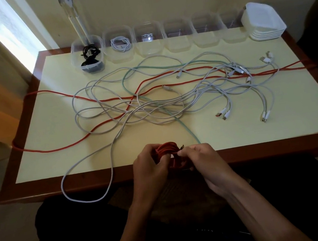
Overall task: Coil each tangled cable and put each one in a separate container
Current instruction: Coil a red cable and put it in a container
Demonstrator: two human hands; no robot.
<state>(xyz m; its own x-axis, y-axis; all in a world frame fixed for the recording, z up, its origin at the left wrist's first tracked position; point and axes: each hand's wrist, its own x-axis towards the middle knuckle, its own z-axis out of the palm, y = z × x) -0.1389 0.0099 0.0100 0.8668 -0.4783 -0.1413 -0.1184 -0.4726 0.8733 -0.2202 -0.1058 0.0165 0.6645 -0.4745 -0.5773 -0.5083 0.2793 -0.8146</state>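
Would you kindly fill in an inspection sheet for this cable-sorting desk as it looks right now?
Surface: cream table top with a brown border.
Job's things: six clear containers along the back; black cable in the first, white coil in the second, next container holds no cable.
Clutter: stacked lids at back right.
Grips: left hand and right hand both hold the red coil.
Cables: red cable, mint cable and white cables tangled; one white loop overhangs the front edge.
Surroundings: bright window at left.
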